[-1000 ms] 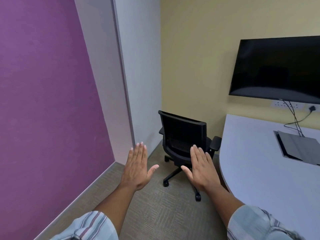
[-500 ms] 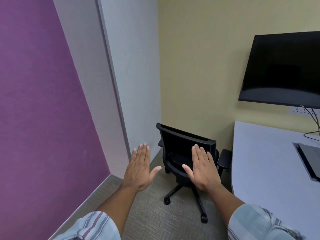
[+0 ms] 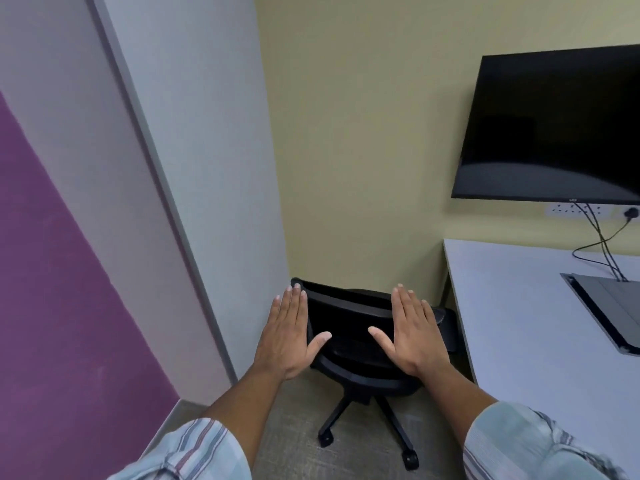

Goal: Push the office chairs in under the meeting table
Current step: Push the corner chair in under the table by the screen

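**Both hands poised flat in front of the chair back, no grip taken**

The fingers (image 3: 294,306) of the left hand (image 3: 285,337) lie straight and pressed together, thumb splayed toward the middle; the fingers (image 3: 407,308) of the right hand (image 3: 412,336) match them, thumb pointing inward too. Neither hand pinches or curls round anything. Palms face away from the camera, which reads as a stance for shoving, not for lifting. Whether the palms already touch the chair cannot be told from this angle.

Just beyond and between the fingers stands the black office chair (image 3: 349,323), its mesh backrest turned toward the person, its upper rim level with the fingertips. Below the wrists its star base and castors (image 3: 410,457) rest on the grey carpet (image 3: 287,427), so a flat push should roll it easily. It sits in the corner, out from the counter (image 3: 519,323), which lies to the right of the right hand; only an armrest comes near that edge. My reading is that the chair must be swung rightward and driven in, and this step has not yet begun.

Further right, past the counter edge, a recessed cable box (image 3: 602,306) takes leads from a wall socket strip (image 3: 571,210). Above it hangs a dark wall screen (image 3: 554,126); a small logo on its lower bezel is too tiny to read. No other writing shows.
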The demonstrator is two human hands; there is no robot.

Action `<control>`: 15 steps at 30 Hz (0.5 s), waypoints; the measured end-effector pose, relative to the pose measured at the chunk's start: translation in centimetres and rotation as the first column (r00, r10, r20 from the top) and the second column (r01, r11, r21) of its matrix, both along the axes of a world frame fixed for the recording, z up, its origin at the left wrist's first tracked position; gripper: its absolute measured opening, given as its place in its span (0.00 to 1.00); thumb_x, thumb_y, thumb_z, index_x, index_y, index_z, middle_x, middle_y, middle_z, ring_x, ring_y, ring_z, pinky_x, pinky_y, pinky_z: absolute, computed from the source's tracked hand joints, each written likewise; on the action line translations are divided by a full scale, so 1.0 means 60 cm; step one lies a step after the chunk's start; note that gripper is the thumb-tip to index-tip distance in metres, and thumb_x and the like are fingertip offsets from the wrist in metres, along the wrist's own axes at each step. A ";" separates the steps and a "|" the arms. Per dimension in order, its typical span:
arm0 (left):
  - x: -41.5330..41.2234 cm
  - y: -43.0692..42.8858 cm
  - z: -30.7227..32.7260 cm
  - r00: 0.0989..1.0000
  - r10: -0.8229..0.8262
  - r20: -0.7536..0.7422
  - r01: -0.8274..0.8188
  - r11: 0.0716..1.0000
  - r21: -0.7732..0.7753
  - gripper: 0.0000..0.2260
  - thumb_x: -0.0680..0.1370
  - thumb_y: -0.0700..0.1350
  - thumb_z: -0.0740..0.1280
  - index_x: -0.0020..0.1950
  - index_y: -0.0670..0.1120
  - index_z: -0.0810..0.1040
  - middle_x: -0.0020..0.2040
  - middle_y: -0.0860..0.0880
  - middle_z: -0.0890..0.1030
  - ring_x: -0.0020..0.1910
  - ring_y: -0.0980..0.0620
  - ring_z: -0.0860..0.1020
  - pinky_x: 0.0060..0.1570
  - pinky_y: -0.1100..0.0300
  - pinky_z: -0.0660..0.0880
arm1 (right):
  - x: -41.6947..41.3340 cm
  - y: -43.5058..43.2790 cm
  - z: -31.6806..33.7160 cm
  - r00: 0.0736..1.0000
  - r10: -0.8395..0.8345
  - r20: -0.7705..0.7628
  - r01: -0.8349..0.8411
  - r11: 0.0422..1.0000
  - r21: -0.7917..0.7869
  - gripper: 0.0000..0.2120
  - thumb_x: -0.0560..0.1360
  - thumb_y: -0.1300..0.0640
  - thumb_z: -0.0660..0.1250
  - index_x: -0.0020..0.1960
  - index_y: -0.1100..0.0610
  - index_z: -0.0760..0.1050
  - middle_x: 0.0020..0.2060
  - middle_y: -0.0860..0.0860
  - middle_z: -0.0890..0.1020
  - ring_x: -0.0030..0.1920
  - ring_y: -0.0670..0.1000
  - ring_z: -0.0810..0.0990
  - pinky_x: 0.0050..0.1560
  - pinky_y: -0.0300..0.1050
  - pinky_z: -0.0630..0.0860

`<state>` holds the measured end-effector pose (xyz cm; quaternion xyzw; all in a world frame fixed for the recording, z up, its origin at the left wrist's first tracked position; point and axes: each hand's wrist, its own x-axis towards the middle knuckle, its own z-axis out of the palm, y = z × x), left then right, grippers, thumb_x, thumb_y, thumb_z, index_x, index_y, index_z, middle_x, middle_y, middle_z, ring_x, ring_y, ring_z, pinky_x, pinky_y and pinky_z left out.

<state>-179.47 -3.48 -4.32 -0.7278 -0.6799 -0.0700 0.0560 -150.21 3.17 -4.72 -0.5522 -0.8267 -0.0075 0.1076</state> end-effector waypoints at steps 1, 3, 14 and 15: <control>-0.010 0.027 0.006 1.000 -0.025 -0.013 0.025 1.000 -0.007 0.46 0.84 0.75 0.41 0.87 0.40 0.36 0.87 0.40 0.33 0.85 0.44 0.30 0.83 0.48 0.29 | -0.009 0.015 0.002 1.000 -0.012 0.011 0.012 1.000 0.006 0.49 0.81 0.23 0.40 0.86 0.58 0.36 0.87 0.56 0.43 0.87 0.56 0.41 0.86 0.59 0.43; -0.029 0.077 0.017 0.996 -0.082 -0.033 0.081 0.997 -0.016 0.46 0.85 0.74 0.43 0.87 0.40 0.35 0.86 0.41 0.32 0.86 0.45 0.30 0.83 0.48 0.29 | -0.027 0.047 0.009 0.999 -0.043 0.033 0.043 0.999 0.003 0.52 0.79 0.21 0.40 0.86 0.58 0.35 0.87 0.56 0.42 0.87 0.56 0.41 0.86 0.59 0.43; -0.087 0.251 -0.025 0.947 -0.320 -0.012 0.313 0.934 -0.175 0.57 0.74 0.82 0.30 0.88 0.40 0.40 0.89 0.41 0.41 0.88 0.44 0.39 0.87 0.45 0.40 | -0.059 0.101 0.003 0.980 -0.161 0.116 0.182 0.963 -0.197 0.60 0.73 0.15 0.49 0.87 0.57 0.38 0.88 0.55 0.45 0.87 0.56 0.45 0.86 0.58 0.44; -0.087 0.262 -0.029 0.944 -0.329 -0.006 0.321 0.926 -0.196 0.57 0.73 0.82 0.29 0.89 0.41 0.42 0.90 0.41 0.44 0.89 0.44 0.42 0.87 0.44 0.42 | -0.059 0.101 0.001 0.976 -0.161 0.144 0.192 0.953 -0.235 0.60 0.73 0.15 0.50 0.87 0.57 0.40 0.88 0.56 0.47 0.87 0.56 0.46 0.86 0.57 0.45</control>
